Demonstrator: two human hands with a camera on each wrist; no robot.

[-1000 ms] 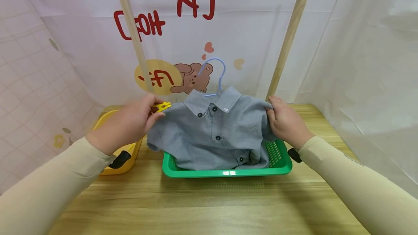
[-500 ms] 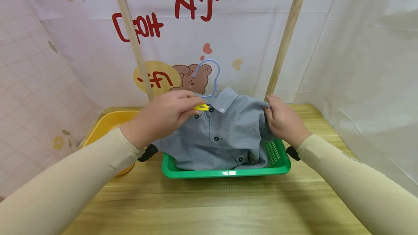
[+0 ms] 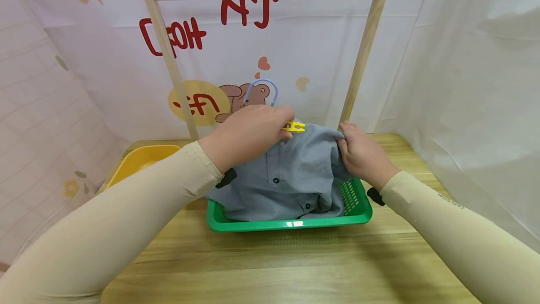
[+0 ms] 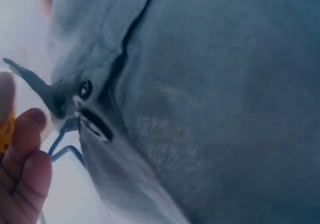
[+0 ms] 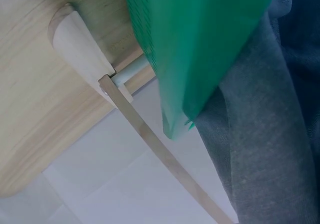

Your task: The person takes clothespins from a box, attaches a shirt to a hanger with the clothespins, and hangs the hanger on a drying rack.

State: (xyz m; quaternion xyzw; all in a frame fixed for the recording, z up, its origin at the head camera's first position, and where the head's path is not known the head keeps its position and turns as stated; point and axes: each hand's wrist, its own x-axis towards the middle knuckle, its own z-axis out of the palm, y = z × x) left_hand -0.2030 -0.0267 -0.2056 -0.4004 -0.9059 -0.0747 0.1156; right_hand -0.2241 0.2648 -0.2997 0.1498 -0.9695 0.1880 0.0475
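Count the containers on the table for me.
2: a green basket with the gray shirt partly in it, and a yellow bin to its left, partly hidden by the left sleeve. Others may be hidden.

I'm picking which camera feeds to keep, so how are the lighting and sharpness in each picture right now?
Head: bright and mostly sharp, with a white gleam, likely glare, on the rim of the basket and a soft shadow on the table; left wrist: dim and bluish, the near shirt blurred; right wrist: hazy and soft, cool-tinted.
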